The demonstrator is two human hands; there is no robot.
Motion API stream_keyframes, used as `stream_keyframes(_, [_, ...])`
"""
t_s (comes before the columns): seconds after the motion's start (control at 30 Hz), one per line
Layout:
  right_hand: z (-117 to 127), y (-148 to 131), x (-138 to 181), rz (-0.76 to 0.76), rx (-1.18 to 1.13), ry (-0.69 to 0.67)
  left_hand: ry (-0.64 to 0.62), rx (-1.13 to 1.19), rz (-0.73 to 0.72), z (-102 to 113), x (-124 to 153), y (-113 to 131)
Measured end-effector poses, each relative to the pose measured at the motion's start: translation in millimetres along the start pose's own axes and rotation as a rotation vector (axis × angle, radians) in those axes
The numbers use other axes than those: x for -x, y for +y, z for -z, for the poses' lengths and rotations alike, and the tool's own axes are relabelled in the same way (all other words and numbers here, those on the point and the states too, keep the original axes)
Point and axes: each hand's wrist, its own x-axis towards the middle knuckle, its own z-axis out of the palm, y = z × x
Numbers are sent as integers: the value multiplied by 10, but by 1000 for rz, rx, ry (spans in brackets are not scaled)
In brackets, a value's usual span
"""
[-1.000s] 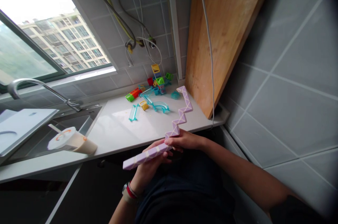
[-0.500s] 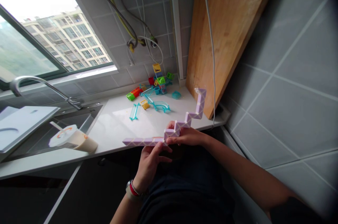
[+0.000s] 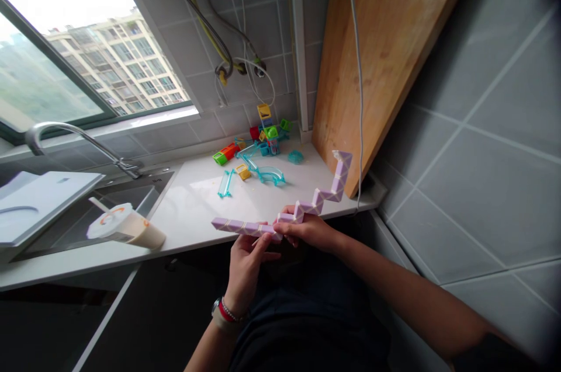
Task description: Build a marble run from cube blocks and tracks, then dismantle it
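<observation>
"Fingers of the left hand — what are they doing?"
"Closed on the straight end of the snake, thumb and fingertips pinching it from below."
"And the right hand?"
"Pinching the same snake just beside the left, where the straight run meets the zigzag. From there it steps up and to the right, and its far tip is raised near the board leaning on the wall."
"Where is it against the counter?"
"Held in the air at the front edge — it seems not to rest on it."
"What else?"
"Toy pieces lie at the back by the tiles. A cup with a straw sits tilted at the sink, below the tap."
</observation>
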Motion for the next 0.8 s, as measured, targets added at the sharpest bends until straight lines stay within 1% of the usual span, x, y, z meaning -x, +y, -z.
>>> stream_keyframes(0.1, [-14,-12,-3,6,-65,31,35,79,-28,79,-35,27])
stream_keyframes(0.2, [-47,-39,3,-16,-206,33,0,78,-78,140,-66,49])
stream_keyframes(0.27, [-69,-49,5,-37,-312,31,-15,75,-137,148,-84,53])
stream_keyframes(0.33, [-79,-53,3,-54,-361,11,-16,55,-181,139,-100,52])
stream_keyframes(0.47, [-55,-77,-1,-67,-337,-13,-31,-14,-218,131,-107,41])
stream_keyframes(0.63, [-1,-150,13,-94,-302,-46,-62,-89,-311,145,-95,73])
stream_keyframes(0.8, [38,-214,30,-68,-305,-87,-150,-94,-324,151,-136,183])
